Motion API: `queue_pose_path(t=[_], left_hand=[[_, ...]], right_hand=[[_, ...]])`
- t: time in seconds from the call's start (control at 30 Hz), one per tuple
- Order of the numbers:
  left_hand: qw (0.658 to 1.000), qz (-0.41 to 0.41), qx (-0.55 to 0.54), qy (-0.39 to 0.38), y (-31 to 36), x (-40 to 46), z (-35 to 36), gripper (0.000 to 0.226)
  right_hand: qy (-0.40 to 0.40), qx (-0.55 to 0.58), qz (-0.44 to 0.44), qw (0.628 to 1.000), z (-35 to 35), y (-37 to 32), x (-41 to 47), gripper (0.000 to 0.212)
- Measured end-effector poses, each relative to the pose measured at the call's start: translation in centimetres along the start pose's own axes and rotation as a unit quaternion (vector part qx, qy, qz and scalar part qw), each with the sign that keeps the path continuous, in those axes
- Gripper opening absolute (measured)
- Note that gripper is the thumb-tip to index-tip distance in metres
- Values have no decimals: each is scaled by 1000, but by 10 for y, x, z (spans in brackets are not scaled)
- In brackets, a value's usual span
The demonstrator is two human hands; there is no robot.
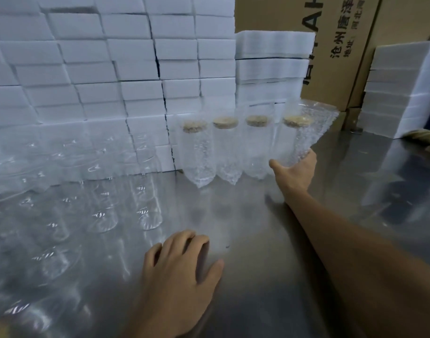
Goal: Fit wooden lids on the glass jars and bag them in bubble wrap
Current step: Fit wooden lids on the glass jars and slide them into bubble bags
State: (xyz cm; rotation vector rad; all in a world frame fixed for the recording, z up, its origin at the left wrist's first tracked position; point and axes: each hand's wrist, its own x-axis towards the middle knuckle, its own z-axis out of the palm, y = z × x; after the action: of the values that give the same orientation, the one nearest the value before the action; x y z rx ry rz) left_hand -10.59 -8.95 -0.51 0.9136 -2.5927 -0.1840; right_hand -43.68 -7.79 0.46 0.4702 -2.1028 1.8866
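1. Bagged jar (292, 140), glass with a wooden lid (297, 121) and sleeved in bubble wrap, stands at the right end of a row on the steel table (270, 276).
2. The right hand (295, 170) grips this jar low down, thumb on its left side and the fingers curled round behind.
3. Three more bagged jars (227, 147) stand just to its left, each lidded, side by side in front of the white foam boxes (106, 69).
4. The left hand (182, 267) rests palm down on the table near the front edge, fingers relaxed, holding nothing.
5. Bare glass jars (101, 215) without lids crowd the left part of the table, some under clear plastic film; blur hides their number.
6. Cardboard cartons (343, 45) with printed characters stand behind on the right, beside a stack of white foam sheets (272, 62).
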Motion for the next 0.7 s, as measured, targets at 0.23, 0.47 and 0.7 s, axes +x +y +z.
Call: queue_pose_path(t=[0.23, 0.47, 0.7], left_hand=[[999, -23, 36, -19, 6, 3, 0, 80], [999, -28, 32, -25, 7, 2, -2, 82], [999, -30, 14, -13, 8, 2, -5, 82]], right_hand=[[-19, -22, -2, 1000, 15, 8, 29, 86], [-29, -36, 14, 999, 14, 5, 25, 88], [-42, -71, 45, 996, 12, -1, 20, 95]])
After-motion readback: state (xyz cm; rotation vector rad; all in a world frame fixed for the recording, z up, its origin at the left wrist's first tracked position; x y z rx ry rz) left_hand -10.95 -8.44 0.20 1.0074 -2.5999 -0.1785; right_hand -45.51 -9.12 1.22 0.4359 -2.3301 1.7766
